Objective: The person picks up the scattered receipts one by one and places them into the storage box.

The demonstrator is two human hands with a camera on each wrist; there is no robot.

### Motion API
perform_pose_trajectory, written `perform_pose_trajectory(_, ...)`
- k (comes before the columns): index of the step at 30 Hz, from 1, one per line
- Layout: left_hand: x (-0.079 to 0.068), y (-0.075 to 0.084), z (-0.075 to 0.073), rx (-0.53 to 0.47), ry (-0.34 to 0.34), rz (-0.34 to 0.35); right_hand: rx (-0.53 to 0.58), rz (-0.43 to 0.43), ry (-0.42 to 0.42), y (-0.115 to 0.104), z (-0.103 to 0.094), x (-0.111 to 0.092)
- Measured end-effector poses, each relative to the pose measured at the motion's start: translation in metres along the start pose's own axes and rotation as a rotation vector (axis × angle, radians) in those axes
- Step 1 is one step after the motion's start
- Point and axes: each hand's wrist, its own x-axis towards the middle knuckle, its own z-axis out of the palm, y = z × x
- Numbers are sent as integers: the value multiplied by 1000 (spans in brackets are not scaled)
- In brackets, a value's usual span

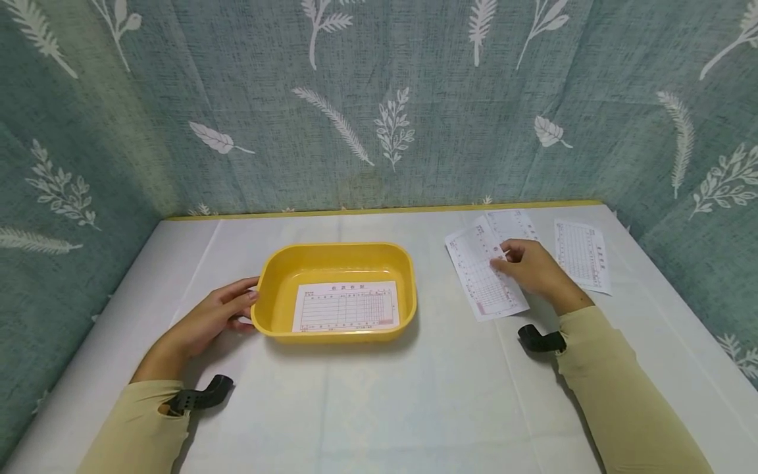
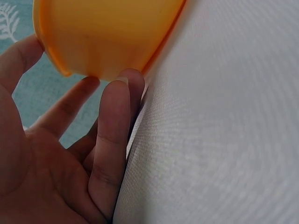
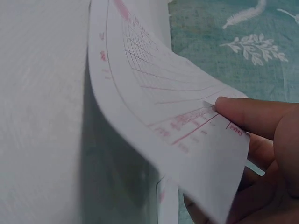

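A yellow plastic tray (image 1: 333, 338) stands on the white table, with a printed form slip (image 1: 347, 307) lying flat inside. At the tray's left end is my left hand (image 1: 208, 318), its fingertips touching the outer wall and rim; the left wrist view shows these fingers (image 2: 114, 116) extended against the tray. My right hand (image 1: 533, 268) pinches a white form slip (image 1: 481, 270) between thumb and fingers near its right edge. In the right wrist view that slip (image 3: 140, 93) bends in a curve, held above the table.
Another form slip (image 1: 512, 224) lies partly behind the held one. To the right of my right hand, one more slip (image 1: 583, 255) rests on the table (image 1: 379, 408). A green leaf-patterned cloth (image 1: 355, 105) rises along the back and sides.
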Motion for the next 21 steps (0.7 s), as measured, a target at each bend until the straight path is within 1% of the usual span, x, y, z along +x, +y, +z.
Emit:
perform_pose_trajectory(6, 0, -1, 1, 4, 6, -5, 28, -36, 15, -5, -1, -3)
perform_pose_trajectory(9, 1, -2, 1, 4, 1, -10, 59, -35, 6, -9, -1, -5)
perform_pose_trajectory(16, 2, -2, 1, 6, 13, -23, 111, -17, -24, -12, -2, -6)
perform_pose_trajectory(18, 2, -2, 1, 2, 13, -22, 113, -12, -23, -12, -2, -6)
perform_pose_trajectory(21, 2, -3, 1, 2, 9, -14, 127, -30, -10, -14, -1, -6)
